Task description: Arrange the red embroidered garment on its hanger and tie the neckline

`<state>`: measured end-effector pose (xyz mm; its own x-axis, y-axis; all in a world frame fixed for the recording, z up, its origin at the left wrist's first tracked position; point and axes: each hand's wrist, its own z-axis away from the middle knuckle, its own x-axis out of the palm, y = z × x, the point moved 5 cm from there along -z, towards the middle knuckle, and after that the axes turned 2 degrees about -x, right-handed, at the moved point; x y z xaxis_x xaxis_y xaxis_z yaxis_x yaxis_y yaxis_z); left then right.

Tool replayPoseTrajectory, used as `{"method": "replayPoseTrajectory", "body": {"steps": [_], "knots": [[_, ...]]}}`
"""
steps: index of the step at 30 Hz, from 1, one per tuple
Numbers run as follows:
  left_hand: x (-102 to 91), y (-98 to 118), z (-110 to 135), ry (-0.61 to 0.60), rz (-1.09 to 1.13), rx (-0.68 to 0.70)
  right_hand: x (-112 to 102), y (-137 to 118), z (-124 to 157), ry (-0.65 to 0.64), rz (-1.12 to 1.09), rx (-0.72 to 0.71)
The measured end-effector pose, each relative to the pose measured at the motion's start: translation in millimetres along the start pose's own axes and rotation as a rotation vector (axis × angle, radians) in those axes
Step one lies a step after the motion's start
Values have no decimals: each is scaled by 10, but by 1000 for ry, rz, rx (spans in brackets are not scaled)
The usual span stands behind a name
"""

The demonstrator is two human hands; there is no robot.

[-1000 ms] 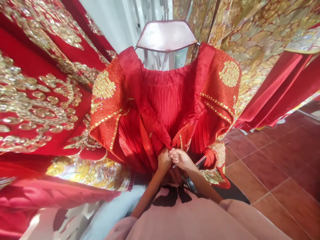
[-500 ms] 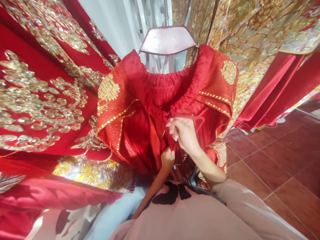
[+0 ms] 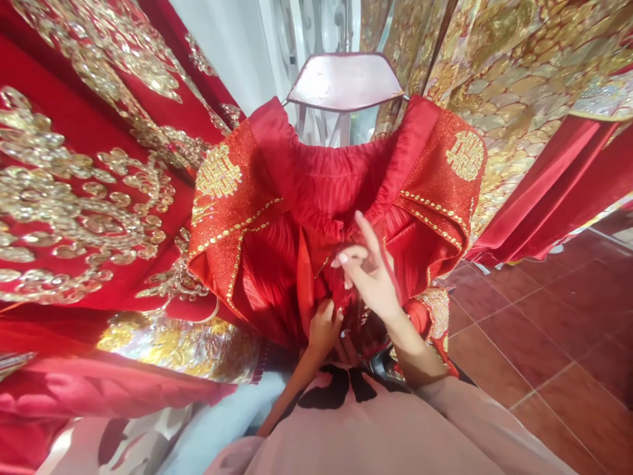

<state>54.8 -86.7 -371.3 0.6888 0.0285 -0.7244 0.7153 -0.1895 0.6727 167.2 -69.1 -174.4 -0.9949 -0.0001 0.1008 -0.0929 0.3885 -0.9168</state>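
A red pleated garment point(image 3: 297, 191) with gold-embroidered panels hangs over the back of a chair point(image 3: 346, 80) in front of me. My left hand point(image 3: 324, 324) is closed on a fold of the red cloth low down, near my lap. My right hand point(image 3: 368, 270) is raised just above it, against the pleats, forefinger stretched up and the other fingers pinched together; something thin like a thread may run from the pinch, too fine to be sure of.
Heavy red cloth with gold sequin work point(image 3: 84, 198) fills the left side. Gold brocade hangings point(image 3: 519, 72) and red drapes point(image 3: 554, 191) stand at the right. Reddish-brown floor tiles point(image 3: 544, 343) lie at the lower right.
My right hand has left my left hand's side and risen up the pleats, its forefinger now stretched out. My left hand has stayed low, closed on the cloth.
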Motion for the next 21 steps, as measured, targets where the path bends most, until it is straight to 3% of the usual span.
{"method": "replayPoseTrajectory", "body": {"steps": [4, 6, 9, 12, 17, 21], "knots": [[-225, 33, 64, 122, 125, 27, 9, 22, -314, -126, 116, -7], [-300, 54, 84, 129, 164, 56, 2, 24, -462, -184, 310, -27], [-364, 94, 95, 125, 176, 99, -45, -61, -558, -139, 652, -122], [-447, 179, 83, 174, 220, 140, -63, -195, -426, -79, 826, -204], [-750, 491, -41, 229, 461, 121, -78, -367, 78, 93, 810, -241], [-976, 864, -269, 111, 690, 162, -27, -282, 306, 9, 726, -137]]}}
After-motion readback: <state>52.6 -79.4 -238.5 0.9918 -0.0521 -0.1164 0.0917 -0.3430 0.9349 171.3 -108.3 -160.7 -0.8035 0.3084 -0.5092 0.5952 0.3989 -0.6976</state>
